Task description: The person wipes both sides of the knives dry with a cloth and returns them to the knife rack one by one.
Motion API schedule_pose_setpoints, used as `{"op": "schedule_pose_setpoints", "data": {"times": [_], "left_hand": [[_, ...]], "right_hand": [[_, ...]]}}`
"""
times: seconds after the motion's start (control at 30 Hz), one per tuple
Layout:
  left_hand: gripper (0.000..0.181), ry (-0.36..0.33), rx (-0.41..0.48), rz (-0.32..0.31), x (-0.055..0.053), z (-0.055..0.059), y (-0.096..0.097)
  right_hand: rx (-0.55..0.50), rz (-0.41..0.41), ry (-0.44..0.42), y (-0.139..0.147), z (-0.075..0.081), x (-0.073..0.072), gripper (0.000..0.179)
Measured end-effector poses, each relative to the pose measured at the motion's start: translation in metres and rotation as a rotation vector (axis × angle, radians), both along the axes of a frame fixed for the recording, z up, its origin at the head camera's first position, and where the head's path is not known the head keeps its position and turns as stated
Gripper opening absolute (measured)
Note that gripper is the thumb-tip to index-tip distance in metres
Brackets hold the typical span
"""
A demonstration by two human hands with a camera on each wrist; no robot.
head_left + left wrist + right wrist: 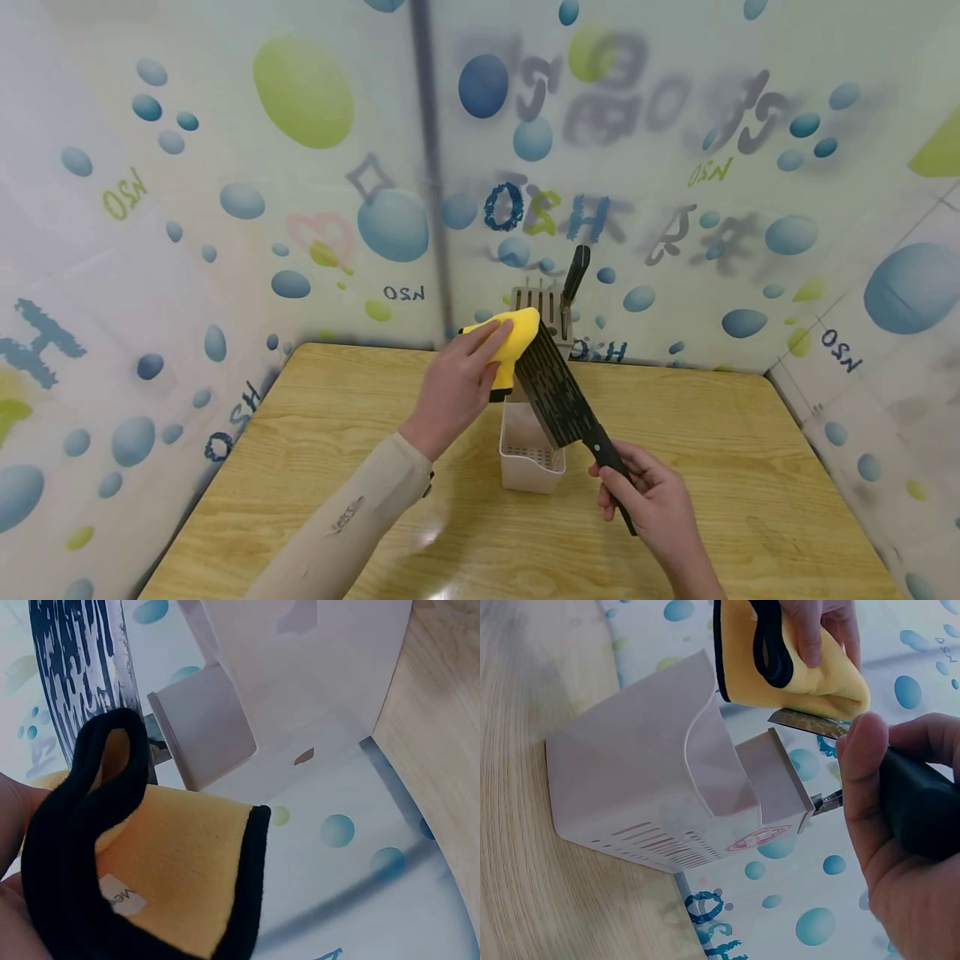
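a: where's the blade right now?

b: mid-frame in the head view. the cleaver slants from the centre down to the lower right, in front of the pale holder on the table.

a: and the hands?

b: both are grasping. the right hand, lower right, is wrapped round the black handle; the left hand, left of centre, pinches the yellow cloth over the blade's far end.

a: so what worries you?

b: a cut, mostly. the edge seems to face lower left, the cloth's side. if the cloth bunched or slid, fingers could meet steel.

a: it's folded, though.

b: folded, yes, but i can't tell how many layers lie between fingers and edge.

a: anything else?

b: the handle. a loose grip there could let the blade twist under the cloth's pressure. and the holder sits close behind: a slip might knock it, and the second knife standing at its upper right could be jolted. whether blade and holder touch, i can't say.
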State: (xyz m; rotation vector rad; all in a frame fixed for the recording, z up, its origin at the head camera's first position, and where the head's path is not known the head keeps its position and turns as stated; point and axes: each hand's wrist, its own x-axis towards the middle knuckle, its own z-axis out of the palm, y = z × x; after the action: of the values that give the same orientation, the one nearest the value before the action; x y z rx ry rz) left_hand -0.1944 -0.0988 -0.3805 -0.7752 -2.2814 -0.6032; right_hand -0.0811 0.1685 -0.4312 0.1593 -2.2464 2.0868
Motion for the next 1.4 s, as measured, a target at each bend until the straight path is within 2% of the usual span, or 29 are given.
{"op": "schedule_pose_setpoints", "data": {"times": [0.23,0.57,0.8,1.1,1.4], "left_hand": [[0.063,0.01,-0.097,0.025,-0.0013,0.0033,0.0034],[0.06,0.037,-0.152,0.041,-0.0006,0.0072,0.0057],[0.057,0.059,-0.173,0.049,-0.0025,0.0066,0.0081],[0.054,0.036,-0.176,0.035,-0.0016,0.0078,0.0088],[0.056,0.087,-0.2,0.025,0.0004,0.0067,0.0092]], "right_hand": [[0.023,-0.001,0.013,-0.0025,0.0004,0.0002,0.032],[0.028,0.003,0.051,-0.0043,0.0004,0.0018,0.034],[0.019,0.036,0.085,-0.0047,0.0006,0.0018,0.035],[0.032,0.047,0.093,-0.0065,0.0005,0.0022,0.034],[0.013,0.07,0.115,-0.007,-0.0016,0.0013,0.035]]}}
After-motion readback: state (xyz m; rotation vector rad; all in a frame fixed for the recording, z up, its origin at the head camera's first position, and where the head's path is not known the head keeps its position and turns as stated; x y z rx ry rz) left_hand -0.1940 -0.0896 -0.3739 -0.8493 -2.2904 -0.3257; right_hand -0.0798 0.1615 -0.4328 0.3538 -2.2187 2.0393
